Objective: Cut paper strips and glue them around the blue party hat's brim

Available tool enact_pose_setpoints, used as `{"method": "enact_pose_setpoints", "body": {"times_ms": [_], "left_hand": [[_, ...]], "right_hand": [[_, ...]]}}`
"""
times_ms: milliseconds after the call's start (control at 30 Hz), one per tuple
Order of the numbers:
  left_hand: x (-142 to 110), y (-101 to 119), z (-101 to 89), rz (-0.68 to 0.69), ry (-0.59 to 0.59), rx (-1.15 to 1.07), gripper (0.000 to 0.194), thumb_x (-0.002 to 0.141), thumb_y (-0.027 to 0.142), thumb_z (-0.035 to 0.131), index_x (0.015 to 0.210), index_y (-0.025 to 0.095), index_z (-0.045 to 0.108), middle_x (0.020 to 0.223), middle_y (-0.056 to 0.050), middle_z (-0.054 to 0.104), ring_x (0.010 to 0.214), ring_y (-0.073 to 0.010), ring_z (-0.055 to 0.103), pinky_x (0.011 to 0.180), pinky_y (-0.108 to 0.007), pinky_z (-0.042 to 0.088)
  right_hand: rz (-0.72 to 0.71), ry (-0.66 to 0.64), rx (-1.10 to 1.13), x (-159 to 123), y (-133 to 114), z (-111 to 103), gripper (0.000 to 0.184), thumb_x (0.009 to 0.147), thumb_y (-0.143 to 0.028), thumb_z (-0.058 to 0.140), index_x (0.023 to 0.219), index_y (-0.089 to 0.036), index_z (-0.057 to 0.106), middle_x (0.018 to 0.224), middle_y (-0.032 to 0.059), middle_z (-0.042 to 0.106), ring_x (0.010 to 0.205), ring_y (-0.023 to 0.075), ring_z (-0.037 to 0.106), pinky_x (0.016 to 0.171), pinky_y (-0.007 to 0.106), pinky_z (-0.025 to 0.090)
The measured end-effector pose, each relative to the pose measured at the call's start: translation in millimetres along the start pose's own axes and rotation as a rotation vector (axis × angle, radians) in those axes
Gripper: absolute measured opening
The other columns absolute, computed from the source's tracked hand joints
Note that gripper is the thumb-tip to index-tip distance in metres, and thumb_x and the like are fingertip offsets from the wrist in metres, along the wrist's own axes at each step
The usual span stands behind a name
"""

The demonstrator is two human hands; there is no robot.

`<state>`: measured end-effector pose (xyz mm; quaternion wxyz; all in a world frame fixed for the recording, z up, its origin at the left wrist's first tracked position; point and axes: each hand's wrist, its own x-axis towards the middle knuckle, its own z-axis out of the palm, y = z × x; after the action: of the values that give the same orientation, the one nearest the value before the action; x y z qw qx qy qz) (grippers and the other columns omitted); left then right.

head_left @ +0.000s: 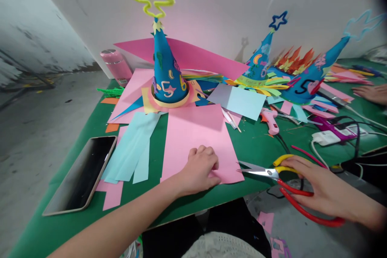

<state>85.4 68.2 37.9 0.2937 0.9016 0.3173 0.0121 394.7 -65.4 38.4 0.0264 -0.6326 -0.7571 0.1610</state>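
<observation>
A sheet of pink paper (193,133) lies flat near the table's front edge. My left hand (202,167) presses on it with curled fingers, the thumb close to its front edge. In my right hand (323,185) is a pair of scissors (273,173) with one yellow and one red handle. Their blades are slightly apart, and the tips meet the sheet's right edge. Behind the sheet stands a blue cone hat (169,64) bearing a 5, a 6 and a yellow pipe-cleaner shape on top. Light-blue paper strips (130,145) lie left of the sheet.
A phone (81,173) lies at the left edge, a pink bottle (116,66) behind it. Two more cone hats (261,60) (317,74) stand right. A pink glue gun (270,121), power strip (338,129) and cables lie below them. Another person's hand (371,93) rests far right.
</observation>
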Motion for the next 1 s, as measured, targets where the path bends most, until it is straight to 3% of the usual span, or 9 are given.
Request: {"method": "enact_pose_setpoints", "body": {"times_ms": [167, 433, 633, 833, 1000], "left_hand": [[1, -8, -4.5, 0.023, -0.023, -0.082, 0.012, 0.072, 0.018, 0.063, 0.065, 0.017, 0.053, 0.079, 0.0, 0.055, 0.085, -0.0189, 0.046, 0.08, -0.034, 0.034], [2, -10, -12.1, 0.033, -0.026, -0.176, 0.017, 0.076, 0.017, 0.06, 0.063, 0.018, 0.049, 0.072, 0.002, 0.055, 0.081, -0.017, 0.048, 0.08, -0.033, 0.034], [4, -8, -7.8, -0.011, 0.015, -0.198, 0.013, 0.075, 0.019, 0.06, 0.065, 0.018, 0.052, 0.074, 0.001, 0.058, 0.08, -0.0167, 0.049, 0.079, -0.033, 0.035], [10, 1, 4.5, -0.073, 0.106, -0.163, 0.01, 0.076, 0.017, 0.058, 0.066, 0.018, 0.054, 0.074, 0.0, 0.06, 0.08, -0.0184, 0.051, 0.076, -0.034, 0.038], [7, 0, 9.1, -0.013, 0.131, -0.118, 0.004, 0.075, 0.019, 0.059, 0.078, 0.017, 0.061, 0.085, -0.005, 0.063, 0.085, -0.0212, 0.053, 0.077, -0.035, 0.041]], "right_hand": [[-0.017, 0.032, 0.049, -7, 3, -1, 0.04, 0.078, -0.028, 0.057, 0.118, -0.023, 0.053, 0.125, 0.0117, 0.054, 0.113, 0.0271, 0.055, 0.095, 0.038, 0.046], [-0.058, -0.008, 0.04, -6, -4, 6, 0.046, 0.077, -0.038, 0.06, 0.119, -0.025, 0.051, 0.125, 0.0101, 0.054, 0.112, 0.0267, 0.055, 0.092, 0.042, 0.048], [-0.073, 0.004, 0.024, -1, -29, 23, 0.048, 0.077, -0.037, 0.059, 0.122, -0.025, 0.046, 0.125, 0.0106, 0.053, 0.113, 0.0272, 0.053, 0.093, 0.046, 0.046], [-0.089, 0.006, 0.042, 9, -56, 34, 0.051, 0.076, -0.033, 0.061, 0.123, -0.024, 0.045, 0.124, 0.0101, 0.053, 0.112, 0.0254, 0.052, 0.092, 0.043, 0.046], [-0.11, 0.02, 0.068, 11, -70, 35, 0.053, 0.072, -0.028, 0.061, 0.123, -0.021, 0.046, 0.123, 0.0105, 0.053, 0.112, 0.0251, 0.052, 0.092, 0.041, 0.046]]}}
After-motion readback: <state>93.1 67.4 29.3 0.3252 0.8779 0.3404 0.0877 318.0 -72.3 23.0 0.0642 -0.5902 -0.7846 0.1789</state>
